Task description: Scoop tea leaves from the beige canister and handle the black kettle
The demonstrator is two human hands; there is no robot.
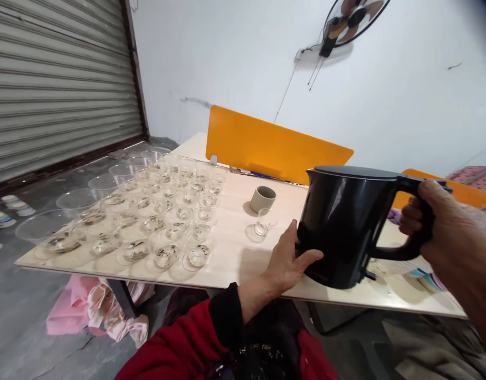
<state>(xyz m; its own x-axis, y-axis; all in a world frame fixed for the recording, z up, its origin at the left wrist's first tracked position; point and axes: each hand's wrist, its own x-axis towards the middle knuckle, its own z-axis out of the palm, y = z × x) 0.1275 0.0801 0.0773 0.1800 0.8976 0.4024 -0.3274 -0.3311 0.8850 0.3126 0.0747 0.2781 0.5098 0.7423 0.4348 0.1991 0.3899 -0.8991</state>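
Note:
A black electric kettle (340, 227) is held upright over the front right part of the table, its spout pointing left. My right hand (444, 211) is wrapped around its handle. Against the kettle's lower left side, my left hand (286, 258) presses with thumb in front and the other fingers partly hidden behind. Just left of the kettle stands a small clear plastic cup (262, 222), with a grey-green ceramic cup (263, 199) behind it. Rows of clear plastic cups (165, 253) with dark bits, perhaps tea leaves, at the bottom cover the table's left side.
The pale table (222, 264) runs across the view, with an orange divider (274, 142) behind. Larger-looking clear cups (45, 224) line its left edge. Paper cups (17, 205) sit at far left, and pink cloth (74, 306) lies under the table. A fan (353, 21) hangs on the wall.

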